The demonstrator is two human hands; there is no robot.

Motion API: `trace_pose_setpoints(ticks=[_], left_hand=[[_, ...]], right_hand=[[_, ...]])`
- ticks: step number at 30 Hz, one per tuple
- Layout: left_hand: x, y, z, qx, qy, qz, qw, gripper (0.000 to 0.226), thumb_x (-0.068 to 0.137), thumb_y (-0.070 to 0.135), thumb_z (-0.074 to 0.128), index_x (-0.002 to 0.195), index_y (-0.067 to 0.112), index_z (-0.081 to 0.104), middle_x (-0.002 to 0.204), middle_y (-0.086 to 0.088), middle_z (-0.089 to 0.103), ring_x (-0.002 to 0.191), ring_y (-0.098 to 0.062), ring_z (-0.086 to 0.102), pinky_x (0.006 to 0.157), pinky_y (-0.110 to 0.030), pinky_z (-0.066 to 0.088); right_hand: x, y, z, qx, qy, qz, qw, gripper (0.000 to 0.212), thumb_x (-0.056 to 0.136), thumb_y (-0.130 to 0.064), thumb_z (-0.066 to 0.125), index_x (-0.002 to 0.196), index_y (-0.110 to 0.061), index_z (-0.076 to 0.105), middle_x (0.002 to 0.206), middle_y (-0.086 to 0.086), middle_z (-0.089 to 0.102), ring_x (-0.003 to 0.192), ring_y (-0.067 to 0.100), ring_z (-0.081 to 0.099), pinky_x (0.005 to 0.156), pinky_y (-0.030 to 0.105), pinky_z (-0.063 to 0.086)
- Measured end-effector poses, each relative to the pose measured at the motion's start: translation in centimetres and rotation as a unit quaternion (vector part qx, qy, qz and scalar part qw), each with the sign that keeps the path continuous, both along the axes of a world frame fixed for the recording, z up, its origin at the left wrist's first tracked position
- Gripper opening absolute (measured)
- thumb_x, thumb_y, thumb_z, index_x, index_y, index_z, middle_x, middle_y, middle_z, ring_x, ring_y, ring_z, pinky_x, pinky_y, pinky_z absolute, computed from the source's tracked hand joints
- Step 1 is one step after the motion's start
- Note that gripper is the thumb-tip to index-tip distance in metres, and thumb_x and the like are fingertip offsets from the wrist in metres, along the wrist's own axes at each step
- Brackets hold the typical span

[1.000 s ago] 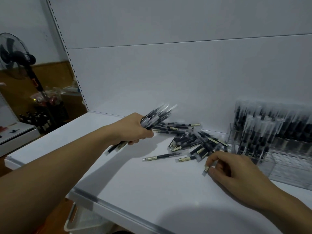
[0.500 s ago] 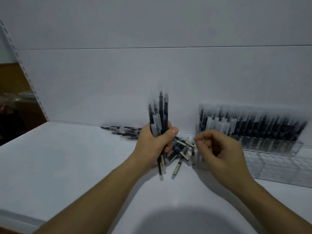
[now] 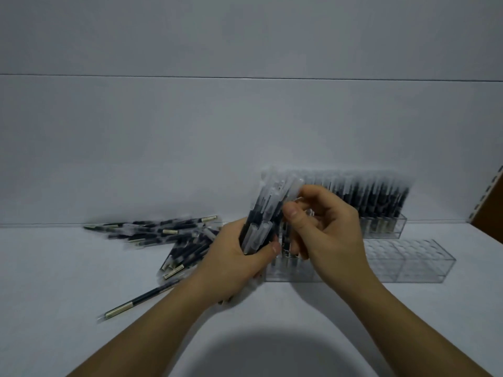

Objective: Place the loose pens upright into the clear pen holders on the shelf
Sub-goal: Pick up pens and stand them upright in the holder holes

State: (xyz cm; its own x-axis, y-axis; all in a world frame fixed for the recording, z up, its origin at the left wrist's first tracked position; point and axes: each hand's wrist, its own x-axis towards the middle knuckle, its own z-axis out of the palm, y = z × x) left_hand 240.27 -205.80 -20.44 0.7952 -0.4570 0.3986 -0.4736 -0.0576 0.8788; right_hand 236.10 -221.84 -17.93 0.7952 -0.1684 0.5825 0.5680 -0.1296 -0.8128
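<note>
Moving in from the pile (image 3: 174, 235), both hands are now meeting over the front holder (image 3: 408, 263). Left hand (image 3: 239, 262) is clamping the upright bundle (image 3: 268, 210); right hand (image 3: 332, 235) is pinching one pen (image 3: 294, 187) from it, seemingly for slotting.

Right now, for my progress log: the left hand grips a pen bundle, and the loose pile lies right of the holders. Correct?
No: the left hand grips the bundle, but the head view shows the loose pile lying left of the holders.
</note>
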Motion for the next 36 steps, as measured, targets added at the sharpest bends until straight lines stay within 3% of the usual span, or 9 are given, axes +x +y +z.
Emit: trace_pose_setpoints(ticks=[4, 7, 11, 14, 18, 22, 27, 31, 36], left_hand=[[-0.3, -0.1, -0.1, -0.005, -0.006, 0.004, 1.0, 0.025, 0.09, 0.0, 0.068, 0.082, 0.023, 0.062, 0.058, 0.018, 0.063, 0.054, 0.004, 0.058, 0.056, -0.009, 0.044], [-0.6, 0.1, -0.4, -0.021, -0.002, 0.016, 1.0, 0.022, 0.089, 0.004, 0.071, 0.086, 0.025, 0.065, 0.064, 0.007, 0.066, 0.059, 0.001, 0.061, 0.056, -0.013, 0.049], [-0.1, 0.9, -0.8, -0.038, 0.019, 0.024, 0.999, 0.003, 0.089, 0.011, 0.068, 0.088, 0.012, 0.066, 0.057, 0.003, 0.061, 0.052, -0.005, 0.058, 0.053, -0.018, 0.048], [0.4, 1.4, -1.0, -0.073, 0.003, 0.053, 0.996, 0.015, 0.085, 0.025, 0.066, 0.088, 0.01, 0.066, 0.059, 0.001, 0.061, 0.053, -0.01, 0.058, 0.055, -0.02, 0.049], [0.4, 1.1, -0.9, -0.15, -0.003, 0.057, 0.987, 0.012, 0.091, 0.019, 0.061, 0.092, 0.007, 0.063, 0.071, -0.006, 0.066, 0.066, -0.017, 0.066, 0.065, -0.024, 0.056], [0.8, 0.8, -1.8, -0.115, -0.022, 0.055, 0.992, 0.008, 0.096, 0.018, 0.062, 0.092, 0.011, 0.065, 0.078, -0.005, 0.07, 0.078, -0.019, 0.069, 0.077, -0.026, 0.055], [0.1, 0.3, -2.6, -0.141, 0.05, 0.032, 0.988, 0.005, 0.086, 0.014, 0.065, 0.085, 0.012, 0.069, 0.073, -0.006, 0.066, 0.069, -0.019, 0.065, 0.066, -0.026, 0.056], [0.1, 0.4, -3.5, -0.115, 0.073, 0.048, 0.989, 0.006, 0.086, 0.014, 0.066, 0.085, 0.014, 0.072, 0.073, -0.008, 0.071, 0.072, -0.02, 0.069, 0.069, -0.028, 0.057], [0.3, 0.5, -4.0, -0.125, 0.105, 0.065, 0.984, 0.013, 0.091, 0.009, 0.062, 0.099, -0.001, 0.065, 0.08, -0.013, 0.071, 0.076, -0.026, 0.069, 0.072, -0.034, 0.055]], right_hand=[[0.2, -0.4, -0.1, -0.011, -0.019, -0.025, 0.999, 0.007, 0.096, -0.014, 0.064, 0.091, -0.01, 0.063, 0.075, -0.003, 0.06, 0.042, 0.022, 0.055, 0.041, 0.023, 0.042], [0.2, -0.9, 0.1, 0.021, -0.033, -0.042, 0.998, 0.009, 0.101, -0.011, 0.059, 0.096, -0.008, 0.065, 0.071, 0.0, 0.06, 0.048, 0.023, 0.059, 0.041, 0.027, 0.044], [0.5, -2.2, 1.0, 0.11, -0.047, -0.086, 0.989, 0.012, 0.103, -0.01, 0.057, 0.094, -0.007, 0.065, 0.072, 0.006, 0.062, 0.058, 0.022, 0.064, 0.047, 0.027, 0.05], [0.9, -3.5, 1.4, 0.148, -0.054, -0.117, 0.981, 0.013, 0.103, -0.01, 0.056, 0.095, -0.007, 0.066, 0.083, 0.009, 0.064, 0.063, 0.02, 0.066, 0.054, 0.026, 0.054], [1.3, -4.6, 1.1, 0.071, -0.051, -0.167, 0.982, 0.014, 0.1, -0.001, 0.056, 0.097, -0.007, 0.069, 0.092, 0.014, 0.07, 0.074, 0.028, 0.066, 0.059, 0.032, 0.059], [1.6, -5.2, 0.6, -0.069, -0.061, -0.181, 0.979, 0.014, 0.097, -0.01, 0.06, 0.103, -0.016, 0.072, 0.083, 0.017, 0.066, 0.071, 0.042, 0.062, 0.058, 0.049, 0.056], [1.8, -5.4, -0.1, -0.169, -0.051, -0.173, 0.969, 0.015, 0.097, -0.009, 0.063, 0.107, -0.017, 0.071, 0.082, 0.002, 0.067, 0.07, 0.017, 0.061, 0.064, 0.025, 0.052], [2.2, -5.8, -0.3, -0.177, -0.046, -0.177, 0.967, 0.016, 0.097, -0.009, 0.064, 0.109, -0.016, 0.072, 0.081, -0.001, 0.066, 0.07, 0.013, 0.06, 0.066, 0.02, 0.049], [2.4, -6.1, -0.3, -0.183, -0.044, -0.175, 0.966, 0.018, 0.097, -0.01, 0.065, 0.112, -0.018, 0.072, 0.082, -0.002, 0.067, 0.069, 0.012, 0.06, 0.066, 0.018, 0.048]])
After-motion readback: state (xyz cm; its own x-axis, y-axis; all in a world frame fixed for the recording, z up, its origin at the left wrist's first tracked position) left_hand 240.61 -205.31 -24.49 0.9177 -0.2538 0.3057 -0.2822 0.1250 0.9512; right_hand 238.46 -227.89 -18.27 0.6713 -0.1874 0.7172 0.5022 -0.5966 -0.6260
